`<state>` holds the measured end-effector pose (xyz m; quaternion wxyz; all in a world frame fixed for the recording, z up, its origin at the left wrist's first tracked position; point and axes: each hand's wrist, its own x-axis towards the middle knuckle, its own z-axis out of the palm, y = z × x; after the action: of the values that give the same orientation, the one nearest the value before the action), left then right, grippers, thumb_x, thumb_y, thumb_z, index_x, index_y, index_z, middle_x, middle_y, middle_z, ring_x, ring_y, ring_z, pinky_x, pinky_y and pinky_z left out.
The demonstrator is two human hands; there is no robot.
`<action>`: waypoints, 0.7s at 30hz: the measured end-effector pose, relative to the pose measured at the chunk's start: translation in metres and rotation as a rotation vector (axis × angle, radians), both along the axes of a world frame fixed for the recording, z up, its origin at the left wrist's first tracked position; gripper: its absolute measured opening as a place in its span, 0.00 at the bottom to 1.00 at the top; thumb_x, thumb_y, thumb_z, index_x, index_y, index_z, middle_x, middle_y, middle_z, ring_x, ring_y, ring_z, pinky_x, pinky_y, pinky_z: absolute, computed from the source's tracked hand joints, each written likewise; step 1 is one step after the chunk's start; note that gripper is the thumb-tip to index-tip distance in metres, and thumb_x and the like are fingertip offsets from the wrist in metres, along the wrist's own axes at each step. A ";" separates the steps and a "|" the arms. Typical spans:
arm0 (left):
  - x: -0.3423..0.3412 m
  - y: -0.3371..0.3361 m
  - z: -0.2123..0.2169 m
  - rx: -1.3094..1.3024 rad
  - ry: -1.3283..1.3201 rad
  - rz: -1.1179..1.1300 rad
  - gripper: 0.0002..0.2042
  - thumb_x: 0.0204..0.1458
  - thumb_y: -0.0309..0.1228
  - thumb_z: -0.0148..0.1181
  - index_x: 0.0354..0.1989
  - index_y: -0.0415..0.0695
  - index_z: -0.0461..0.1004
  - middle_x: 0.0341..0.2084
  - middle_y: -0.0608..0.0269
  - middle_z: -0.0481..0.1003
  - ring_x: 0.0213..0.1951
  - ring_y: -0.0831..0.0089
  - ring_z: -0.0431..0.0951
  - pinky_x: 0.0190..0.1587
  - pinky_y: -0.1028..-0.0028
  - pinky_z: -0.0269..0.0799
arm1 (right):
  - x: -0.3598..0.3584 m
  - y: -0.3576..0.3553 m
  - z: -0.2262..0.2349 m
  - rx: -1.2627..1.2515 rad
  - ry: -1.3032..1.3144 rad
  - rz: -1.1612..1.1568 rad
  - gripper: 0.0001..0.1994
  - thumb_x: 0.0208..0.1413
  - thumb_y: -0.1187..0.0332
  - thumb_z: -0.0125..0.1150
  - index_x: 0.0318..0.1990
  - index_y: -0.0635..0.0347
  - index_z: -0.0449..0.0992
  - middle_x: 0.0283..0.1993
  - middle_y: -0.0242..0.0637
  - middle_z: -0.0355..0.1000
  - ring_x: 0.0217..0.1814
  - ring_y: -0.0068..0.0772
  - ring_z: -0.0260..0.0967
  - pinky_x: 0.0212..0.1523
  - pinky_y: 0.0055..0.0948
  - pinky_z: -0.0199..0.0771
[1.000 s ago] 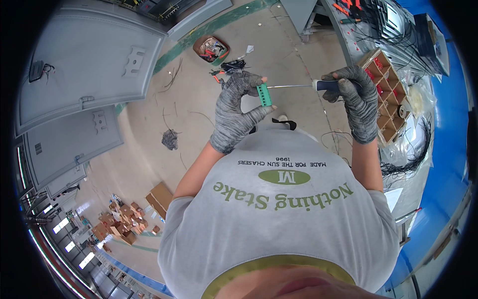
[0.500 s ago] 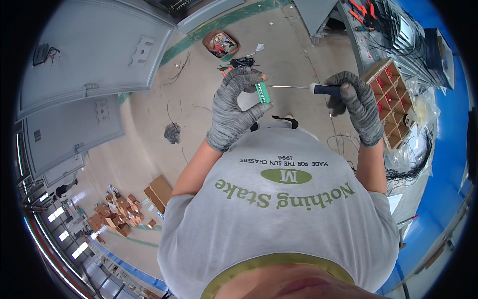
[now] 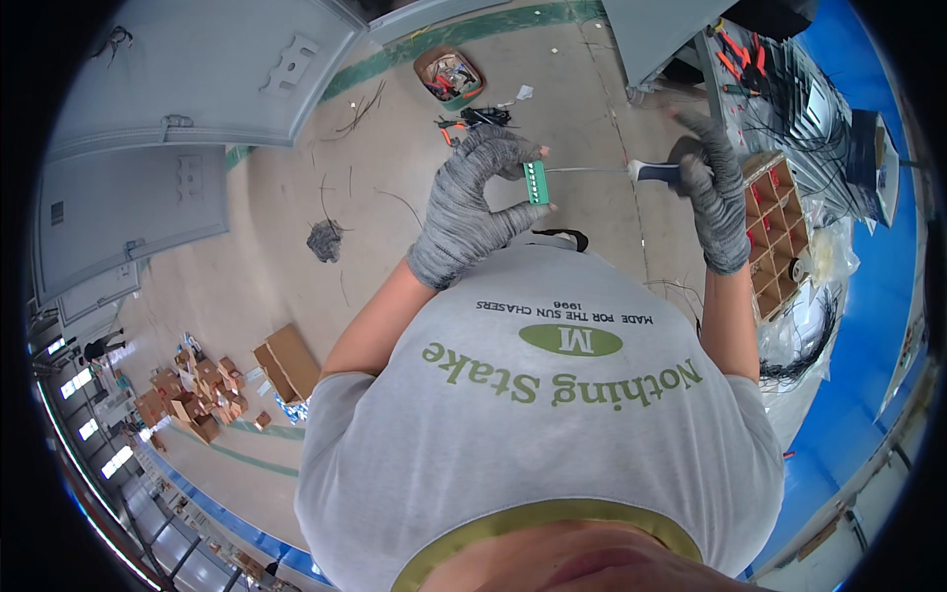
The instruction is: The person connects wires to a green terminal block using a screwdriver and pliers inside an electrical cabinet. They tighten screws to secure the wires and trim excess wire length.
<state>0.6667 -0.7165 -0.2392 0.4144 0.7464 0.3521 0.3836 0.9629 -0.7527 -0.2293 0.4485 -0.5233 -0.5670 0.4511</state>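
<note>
Between the thumb and fingers of my left hand (image 3: 478, 202) is a small green terminal block (image 3: 536, 184), held upright with its row of pale contacts showing. A screwdriver (image 3: 655, 172) with a dark blue and white handle lies level in my right hand (image 3: 712, 192), with one finger of that hand stretched out away from the handle. Its thin metal shaft points left, and the tip meets or nearly meets the block's right side; the exact contact is too small to tell. Grey knitted gloves with bare fingertips cover both hands.
On the floor ahead stand a bin of tools (image 3: 450, 79) and black cable pieces (image 3: 485, 116). To the right, a workbench carries a divided cardboard box (image 3: 779, 237), red-handled pliers (image 3: 742, 59) and black wires. Grey cabinet doors (image 3: 197, 69) stand at the left; cardboard boxes (image 3: 286, 363) lie behind them.
My left hand and the terminal block have shifted slightly right. The right hand's grip on the screwdriver has changed, with a finger now extended. The whole view has turned a little.
</note>
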 end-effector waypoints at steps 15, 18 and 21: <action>-0.026 -0.004 0.002 -0.001 0.135 0.075 0.25 0.37 0.28 0.76 0.48 0.46 0.76 0.40 0.65 0.74 0.41 0.72 0.75 0.45 0.73 0.73 | -0.054 0.018 0.010 0.139 0.165 -0.011 0.25 0.60 0.54 0.57 0.59 0.60 0.69 0.30 0.29 0.71 0.32 0.20 0.70 0.38 0.22 0.71; -0.029 -0.007 0.003 -0.015 0.056 0.085 0.25 0.37 0.28 0.76 0.47 0.46 0.76 0.40 0.65 0.74 0.41 0.72 0.74 0.45 0.73 0.73 | -0.015 0.024 0.007 -0.196 0.007 0.196 0.31 0.58 0.55 0.60 0.64 0.60 0.62 0.36 0.34 0.72 0.41 0.23 0.71 0.40 0.23 0.71; -0.034 -0.007 -0.005 0.067 0.018 0.094 0.25 0.37 0.28 0.76 0.47 0.46 0.76 0.40 0.65 0.73 0.41 0.72 0.74 0.45 0.73 0.73 | -0.035 0.024 -0.004 0.292 -0.098 0.070 0.31 0.61 0.51 0.56 0.65 0.60 0.60 0.34 0.32 0.72 0.38 0.23 0.72 0.36 0.22 0.70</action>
<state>0.6330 -0.7237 -0.2442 0.3673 0.7460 0.3775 0.4076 0.9274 -0.7286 -0.2331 0.4757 -0.4539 -0.6657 0.3530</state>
